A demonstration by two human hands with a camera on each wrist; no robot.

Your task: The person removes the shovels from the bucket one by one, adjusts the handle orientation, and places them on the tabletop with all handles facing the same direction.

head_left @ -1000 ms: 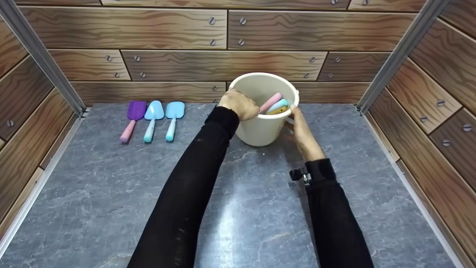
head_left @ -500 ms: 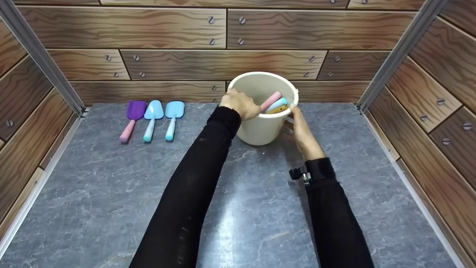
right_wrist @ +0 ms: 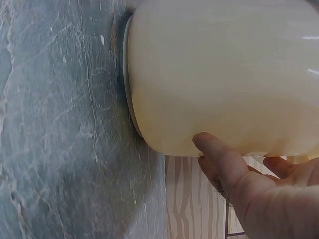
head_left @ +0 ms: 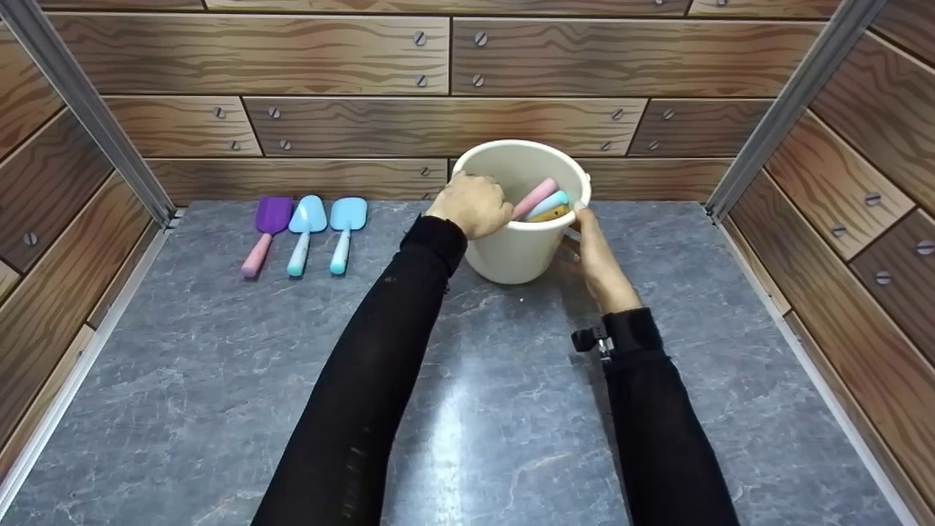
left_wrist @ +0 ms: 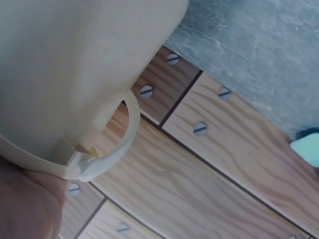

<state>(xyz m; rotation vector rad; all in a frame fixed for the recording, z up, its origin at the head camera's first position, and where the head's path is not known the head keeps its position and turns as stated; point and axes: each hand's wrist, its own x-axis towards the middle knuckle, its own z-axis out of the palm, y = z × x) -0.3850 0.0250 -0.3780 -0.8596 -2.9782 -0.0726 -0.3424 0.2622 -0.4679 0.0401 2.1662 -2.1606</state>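
Observation:
A cream bucket [head_left: 511, 252] stands upright on the grey marbled surface. My left hand [head_left: 473, 206] grips its rim at the near left, with the fingertips hidden inside. In the left wrist view that hand [left_wrist: 30, 204] lies close to the bucket handle's [left_wrist: 122, 142] joint. On the bucket's right side, my right hand [head_left: 595, 256] touches the outer wall, thumb up at the rim. Its spread fingers [right_wrist: 219, 154] lie against the wall in the right wrist view. Inside lean a pink handle [head_left: 535, 197], a light blue handle [head_left: 548, 205] and a yellow one [head_left: 549, 214].
Three small toy shovels lie in a row at the back left: a purple one with a pink handle [head_left: 256, 256], a blue pointed one [head_left: 308, 214] and a blue square one [head_left: 348, 213]. Wood-patterned walls [head_left: 329, 55] enclose the back and sides.
The view has shifted very slightly. Both hands, the bucket and the shovels otherwise keep their places.

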